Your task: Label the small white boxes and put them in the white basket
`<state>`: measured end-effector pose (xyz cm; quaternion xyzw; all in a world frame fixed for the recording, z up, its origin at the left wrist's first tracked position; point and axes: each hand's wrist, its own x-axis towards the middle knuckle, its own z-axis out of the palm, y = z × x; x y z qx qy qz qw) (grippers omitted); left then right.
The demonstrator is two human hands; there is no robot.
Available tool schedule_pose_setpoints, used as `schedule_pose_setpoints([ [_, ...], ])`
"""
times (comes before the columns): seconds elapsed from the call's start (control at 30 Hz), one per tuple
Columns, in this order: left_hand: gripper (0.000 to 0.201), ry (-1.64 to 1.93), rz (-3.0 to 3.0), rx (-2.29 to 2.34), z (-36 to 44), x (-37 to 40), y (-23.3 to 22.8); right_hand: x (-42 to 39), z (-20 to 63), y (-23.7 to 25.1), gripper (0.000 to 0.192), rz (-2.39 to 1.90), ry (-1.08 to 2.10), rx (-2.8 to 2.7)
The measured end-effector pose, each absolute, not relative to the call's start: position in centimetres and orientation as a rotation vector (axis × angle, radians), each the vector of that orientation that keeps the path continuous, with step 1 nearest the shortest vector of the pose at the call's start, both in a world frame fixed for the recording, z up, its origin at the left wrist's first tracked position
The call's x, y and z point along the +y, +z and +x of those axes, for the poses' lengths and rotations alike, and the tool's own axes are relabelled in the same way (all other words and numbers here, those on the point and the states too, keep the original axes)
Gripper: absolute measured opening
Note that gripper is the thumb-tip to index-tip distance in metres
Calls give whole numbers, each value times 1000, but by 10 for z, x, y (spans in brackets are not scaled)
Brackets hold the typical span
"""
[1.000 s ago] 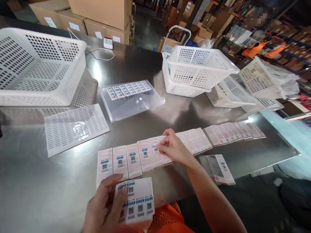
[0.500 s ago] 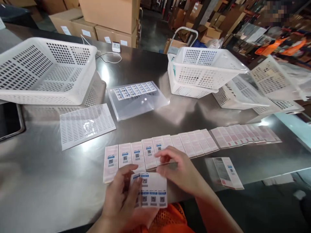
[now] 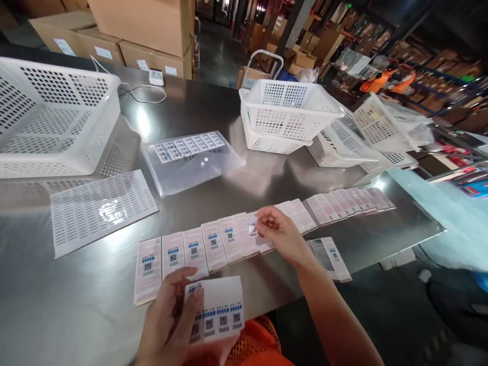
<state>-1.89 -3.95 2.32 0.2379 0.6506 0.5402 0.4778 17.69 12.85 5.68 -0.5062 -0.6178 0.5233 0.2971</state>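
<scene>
Right now the left hand (image 3: pixel 171 325) pinches a light, floppy label sheet (image 3: pixel 218 310) by its edge at the table's (image 3: pixel 57 305) near edge, while right fingertips (image 3: pixel 263 226) close on a sticker over the boxes (image 3: pixel 213 246).

The left hand (image 3: pixel 168 325) runs off the bottom edge at the wrist, and its fingers cover the left part of the sticker sheet (image 3: pixel 219 310), whose printed codes are too small to read. The right hand (image 3: pixel 278 234) hides part of the pink boxes (image 3: pixel 213 246) beneath it in the row, so whether its fingertips pinch a sticker cannot be told. Left of that row, the big white basket (image 3: pixel 53 117) is cut by the left edge.
</scene>
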Motion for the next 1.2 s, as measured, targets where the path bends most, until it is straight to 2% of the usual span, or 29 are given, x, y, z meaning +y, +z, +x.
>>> schedule_pose_setpoints([
  [0.13, 44, 1301, 615, 1595, -19, -45, 17, 154, 177, 43, 42, -1486, 1528, -1759],
  [0.43, 45, 1265, 580, 1604, -16, -46, 17, 150, 168, 42, 36, -1593, 1287, -1973],
  [0.7, 41, 1309, 680, 1607, -9, -41, 19, 150, 162, 45, 43, -1805, 994, -2050],
  [0.77, 39, 1327, 672, 1584, -7, -38, 21, 146, 166, 45, 45, -1731, 992, -1977],
  [0.87, 37, 1355, 684, 1561, -4, -32, 23, 123, 166, 53, 37, -1511, 1094, -1860],
  [1.03, 37, 1308, 704, 1518, 2, -27, 27, 68, 154, 73, 23, -1090, 1286, -2177],
  [1.13, 39, 1305, 645, 1423, 5, -25, 33, 51, 147, 69, 9, -914, 1032, -2234],
  [1.2, 42, 1295, 564, 1367, 5, -24, 36, 46, 145, 61, 9, -837, 783, -2230],
])
